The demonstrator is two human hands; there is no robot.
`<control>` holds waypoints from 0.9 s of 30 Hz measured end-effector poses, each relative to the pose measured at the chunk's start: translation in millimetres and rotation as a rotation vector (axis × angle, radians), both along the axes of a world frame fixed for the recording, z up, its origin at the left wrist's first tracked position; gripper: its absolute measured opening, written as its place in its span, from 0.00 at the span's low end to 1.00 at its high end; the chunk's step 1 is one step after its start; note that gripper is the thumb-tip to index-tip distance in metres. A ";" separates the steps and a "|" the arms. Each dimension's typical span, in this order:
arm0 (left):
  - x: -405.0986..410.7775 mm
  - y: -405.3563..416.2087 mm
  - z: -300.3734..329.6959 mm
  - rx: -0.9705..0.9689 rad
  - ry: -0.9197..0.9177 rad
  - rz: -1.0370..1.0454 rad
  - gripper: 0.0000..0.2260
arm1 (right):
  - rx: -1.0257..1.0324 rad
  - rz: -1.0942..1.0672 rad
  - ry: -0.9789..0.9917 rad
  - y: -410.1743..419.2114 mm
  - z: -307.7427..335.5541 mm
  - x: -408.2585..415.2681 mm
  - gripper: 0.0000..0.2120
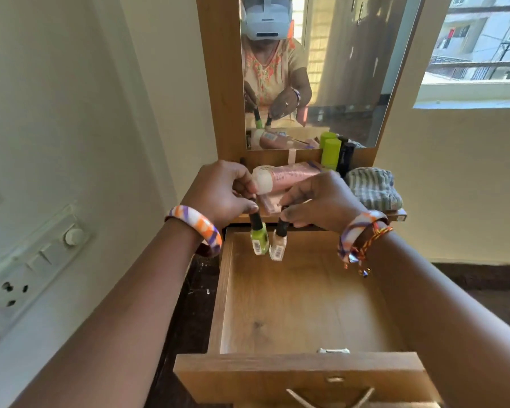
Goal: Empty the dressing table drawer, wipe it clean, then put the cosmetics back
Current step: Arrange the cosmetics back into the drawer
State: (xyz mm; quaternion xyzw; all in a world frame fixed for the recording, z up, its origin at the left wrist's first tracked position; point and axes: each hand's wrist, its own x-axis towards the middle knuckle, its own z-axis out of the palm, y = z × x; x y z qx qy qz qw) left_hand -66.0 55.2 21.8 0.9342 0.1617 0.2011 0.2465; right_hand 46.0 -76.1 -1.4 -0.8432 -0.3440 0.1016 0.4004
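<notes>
Wooden drawer [304, 307] pulled fully out of the dressing table, its floor bare and its front panel at 6 o'clock. Two nail polish bottles hang over the drawer's far end, at 12 o'clock of its floor, each held by its black cap. Left hand [218, 192], fingers pinched closed on the cap of the green nail polish bottle [258, 238]. Right hand [321, 201], fingers pinched closed on the cap of the beige nail polish bottle [278, 244]. The two bottles hang just beside each other, green at 9 o'clock of beige, both roughly upright, labels facing the viewer; whether their bases touch the drawer floor cannot be told.

Tabletop ledge [401, 214] directly beyond the hands carries the remaining cosmetics: a pink tube [289, 176] with a white cap lying on its side, a flat pink compact [270, 203] beneath it, a lime-green cylinder [331, 153] standing upright with a dark bottle [345, 159] just beside it at its 3 o'clock, and a folded grey striped cloth [374, 187] at the ledge's 3 o'clock end. Mirror [336, 69] above the ledge reflects the hands and bottles. Each wrist wears an orange, purple and white bangle [199, 223]. Wall socket panel [27, 269] at 9 o'clock; window [477, 48] at 2 o'clock.
</notes>
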 end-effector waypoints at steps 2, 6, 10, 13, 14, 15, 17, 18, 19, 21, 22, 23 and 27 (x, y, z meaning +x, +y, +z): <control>-2.0 -1.8 -22.4 -0.016 0.040 0.023 0.08 | -0.065 0.028 0.050 2.4 -17.5 -3.0 0.05; 8.3 1.1 -67.1 -0.001 0.075 0.135 0.05 | -0.079 -0.009 0.082 18.5 -51.6 -2.5 0.06; 20.1 9.6 -100.8 0.077 0.112 0.217 0.03 | -0.046 -0.102 0.067 39.3 -79.4 -1.7 0.07; 22.7 17.7 -115.3 0.127 0.109 0.246 0.07 | -0.040 -0.135 0.066 54.0 -93.1 -0.7 0.07; 22.9 20.2 -118.6 0.147 0.109 0.246 0.07 | -0.041 -0.133 0.061 58.3 -96.1 -0.8 0.07; 23.1 22.7 -121.4 0.163 0.107 0.244 0.07 | -0.045 -0.130 0.055 62.4 -98.9 -1.0 0.07; 23.6 26.4 -125.3 0.179 0.105 0.237 0.08 | -0.056 -0.128 0.051 69.8 -103.6 -1.3 0.08; 23.9 27.4 -126.6 0.186 0.102 0.233 0.08 | -0.062 -0.125 0.051 72.9 -104.9 -1.7 0.08; 24.9 28.4 -127.7 0.194 0.095 0.229 0.07 | -0.070 -0.118 0.048 76.0 -105.7 -2.1 0.09; 28.5 30.1 -129.9 0.209 0.089 0.224 0.07 | -0.088 -0.113 0.023 81.6 -106.7 -2.5 0.10; 30.3 31.0 -130.8 0.217 0.088 0.224 0.07 | -0.096 -0.112 0.006 84.0 -106.6 -2.9 0.10; 31.8 32.1 -131.6 0.224 0.091 0.226 0.07 | -0.101 -0.112 -0.011 86.5 -106.4 -3.7 0.10; 33.2 33.4 -132.0 0.254 0.127 0.225 0.08 | -0.108 -0.107 -0.067 92.0 -104.6 -9.0 0.10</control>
